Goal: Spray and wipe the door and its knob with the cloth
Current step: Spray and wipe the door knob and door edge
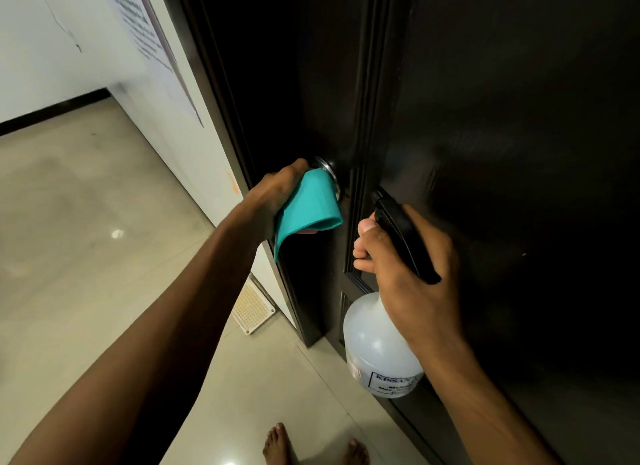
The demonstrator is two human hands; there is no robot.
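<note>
Teal cloth point(308, 205) wraps the metal knob point(327, 173) at the door's point(502, 118) left edge, cupped there by the left hand point(277, 194), whose fingers curl round it, apparently so the fabric rubs the whole knob. To the right and nearer, the right hand point(405, 267) grips the spray bottle point(377, 347) by its black trigger head, nozzle aimed at the door, likely ready to spray.

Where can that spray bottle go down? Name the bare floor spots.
Bare tile lies left of the left arm, between the wall's dark skirting and the door. Crowded: the strip along the door's foot, with the cream grille, the bare feet and the spray bottle above it.
</note>
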